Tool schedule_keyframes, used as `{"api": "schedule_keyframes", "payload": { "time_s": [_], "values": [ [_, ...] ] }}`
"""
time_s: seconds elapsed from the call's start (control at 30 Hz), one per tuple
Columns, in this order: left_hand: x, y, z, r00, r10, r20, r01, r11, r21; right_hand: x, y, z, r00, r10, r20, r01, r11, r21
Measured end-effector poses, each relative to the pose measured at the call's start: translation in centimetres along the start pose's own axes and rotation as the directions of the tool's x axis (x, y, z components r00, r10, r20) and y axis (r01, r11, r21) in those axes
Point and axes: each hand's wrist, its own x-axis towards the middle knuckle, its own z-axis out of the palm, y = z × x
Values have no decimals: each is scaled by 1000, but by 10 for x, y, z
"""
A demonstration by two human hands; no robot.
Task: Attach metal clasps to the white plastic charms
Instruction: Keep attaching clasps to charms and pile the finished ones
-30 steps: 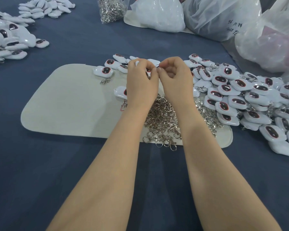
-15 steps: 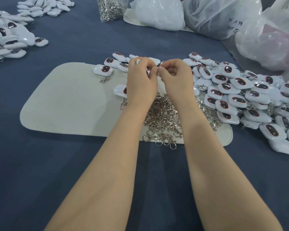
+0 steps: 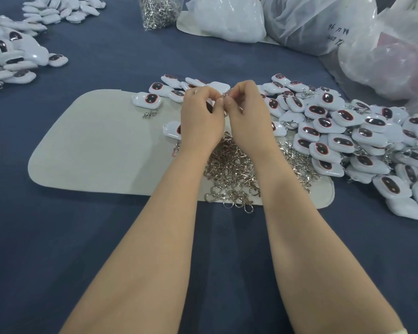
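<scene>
My left hand (image 3: 201, 116) and my right hand (image 3: 247, 113) meet above the pale mat (image 3: 101, 150), fingertips pinched together on a small metal clasp (image 3: 223, 95). A white charm seems to sit inside my left hand, mostly hidden by the fingers. A heap of loose metal clasps (image 3: 232, 172) lies on the mat under my wrists. A big pile of white charms with dark oval faces (image 3: 343, 138) spreads to the right. One charm with a clasp (image 3: 147, 100) lies apart on the mat's far edge.
Blue cloth (image 3: 82, 237) covers the table. More white charms (image 3: 12, 56) are heaped at the far left. A clear bag of clasps (image 3: 158, 10) and several plastic bags (image 3: 323, 22) stand along the back and right.
Both hands stay pressed together at the same spot, with only small finger shifts around the clasp. The view has drifted slightly.
</scene>
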Motion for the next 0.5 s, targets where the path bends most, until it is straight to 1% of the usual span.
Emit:
{"api": "schedule_keyframes", "payload": {
  "time_s": [0.1,0.17,0.23,0.33,0.4,0.5],
  "values": [
    [1,0,-2,999,-34,17,34,999,-40,-2,3,2,1000,5,24,-4,999,-38],
    [1,2,-3,997,-47,55,52,994,-92,-2,5,0,1000,25,-8,-25,999,-37],
    [1,3,-3,995,-81,63,90,981,-172,-1,6,-3,997,66,-44,-66,998,23],
    [3,3,-5,976,-204,76,217,939,-266,0,8,-6,992,112,-54,-107,991,82],
    [3,5,-5,962,-248,116,272,913,-305,0,9,-7,992,118,-47,-115,992,54],
    [1,7,-7,956,-229,182,280,897,-343,0,13,-7,993,106,-53,-107,994,-24]
  ]
}}
